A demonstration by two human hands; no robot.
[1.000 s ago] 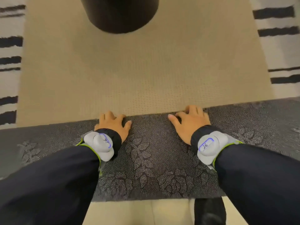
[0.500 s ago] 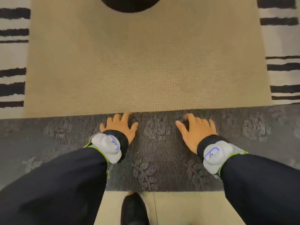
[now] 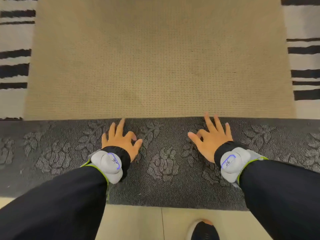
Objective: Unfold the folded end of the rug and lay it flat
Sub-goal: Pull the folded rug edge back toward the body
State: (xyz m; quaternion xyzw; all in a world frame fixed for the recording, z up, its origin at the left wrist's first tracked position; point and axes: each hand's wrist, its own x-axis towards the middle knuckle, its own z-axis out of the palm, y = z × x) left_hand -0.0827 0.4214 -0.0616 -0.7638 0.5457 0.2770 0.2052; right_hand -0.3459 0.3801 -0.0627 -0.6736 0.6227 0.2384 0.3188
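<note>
The rug's folded end lies with its beige woven underside up, on top of the white rug with black stripes. Its near edge runs straight across the view. In front of that edge lies a dark grey mat with a floral pattern. My left hand rests over the dark mat with fingers spread and fingertips reaching the beige edge. My right hand does the same farther right. Neither hand holds anything.
Striped rug also shows at the right. Beige floor tiles run along the dark mat's near side, with my black shoe on them. Grey wrist bands sit on both dark sleeves.
Both hands' fingers were curled at the beige edge and are now spread flat. The view has shifted forward, so the dark round object at the top is gone from sight.
</note>
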